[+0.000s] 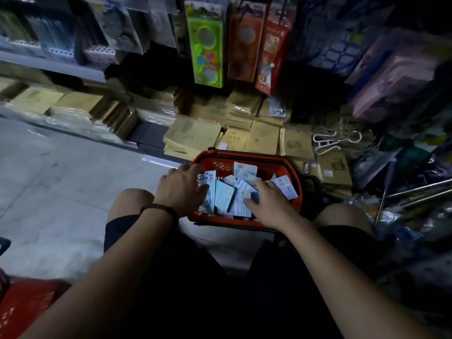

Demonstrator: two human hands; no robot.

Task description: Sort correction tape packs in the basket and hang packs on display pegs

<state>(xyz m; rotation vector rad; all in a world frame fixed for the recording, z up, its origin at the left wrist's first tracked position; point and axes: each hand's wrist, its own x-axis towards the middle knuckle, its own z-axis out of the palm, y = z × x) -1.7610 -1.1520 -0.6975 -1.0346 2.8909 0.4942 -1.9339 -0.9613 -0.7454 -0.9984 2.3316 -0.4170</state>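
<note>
A red basket (244, 159) stands on the floor between my knees, full of several white and pale blue correction tape packs (226, 195). My left hand (182, 188) reaches over the basket's left rim, its fingers and thumb closed around an upright pack with a "12" label (210, 178). My right hand (270, 204) lies flat on the loose packs at the right side, fingers spread, gripping nothing. The pegs hold other hanging goods above.
Stacks of brown paper packs (264, 139) cover the floor behind the basket. Hanging toy packs (208, 45) fill the pegs above. A white hanger (327, 141) and metal rods (420, 189) lie at the right. A second red basket (27, 304) sits at bottom left.
</note>
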